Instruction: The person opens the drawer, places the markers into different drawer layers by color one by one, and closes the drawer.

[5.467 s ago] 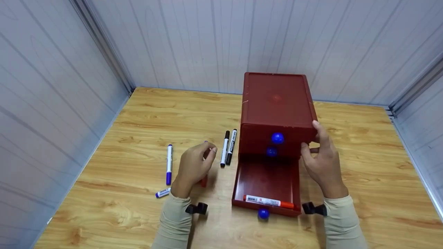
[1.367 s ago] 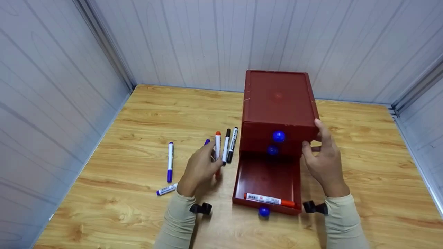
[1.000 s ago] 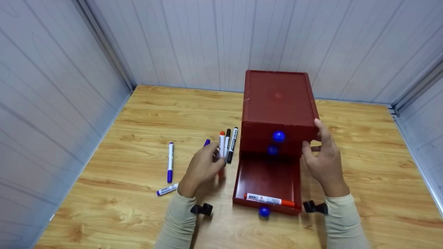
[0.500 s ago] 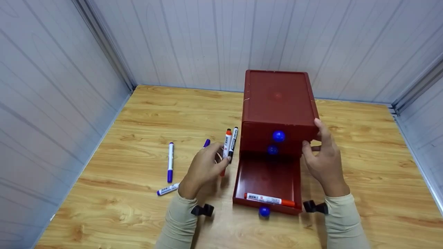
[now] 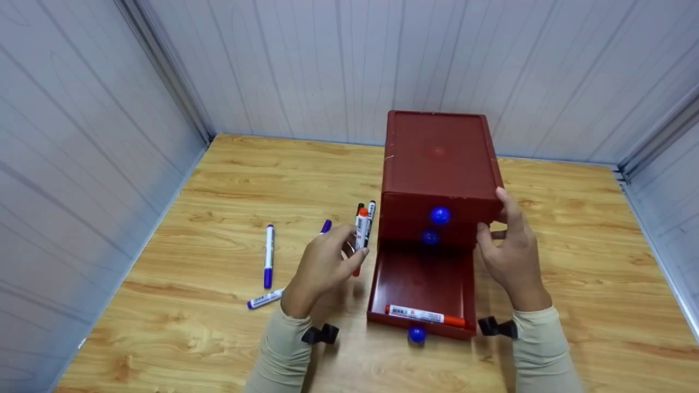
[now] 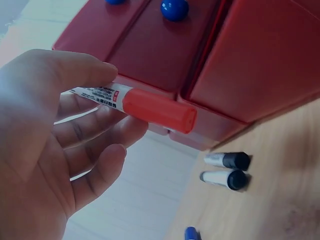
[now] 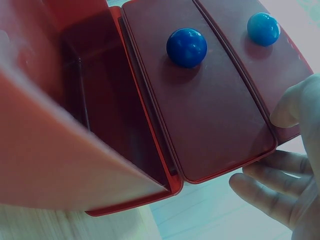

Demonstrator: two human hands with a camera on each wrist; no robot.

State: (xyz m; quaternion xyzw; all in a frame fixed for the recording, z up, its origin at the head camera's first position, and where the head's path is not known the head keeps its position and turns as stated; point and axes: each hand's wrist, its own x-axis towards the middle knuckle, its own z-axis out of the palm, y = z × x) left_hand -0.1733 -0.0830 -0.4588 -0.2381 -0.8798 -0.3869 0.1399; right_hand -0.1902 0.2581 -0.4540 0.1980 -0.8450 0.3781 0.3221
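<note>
We see the left hand (image 5: 322, 262) part closed, its thumb and fingers pinching a red-capped marker (image 5: 361, 234) about its middle, with the red cap toward the worktop's near edge and the red tail toward the far edge. The marker is held clear of the worktop (image 5: 180, 338), just left of the bottom drawer (image 5: 420, 275), which juts from the dark red cabinet (image 5: 437, 158) toward the near edge. From the head we see it overlap two black markers (image 5: 372, 209), but the left wrist view shows these lying on the worktop, apart from it. Our right hand (image 5: 512, 265) is loosely spread at the cabinet's front right corner, thumb against the front and fingers along the right side, with no marker in it. A second red marker (image 5: 418, 314) lies inside the drawer along its front wall. To the left hand's left, toward the worktop's left edge, we find a blue marker (image 5: 269, 256) and another, partly hidden blue marker (image 5: 264, 299); a third blue tip (image 5: 326, 226) shows just beyond the knuckles.
</note>
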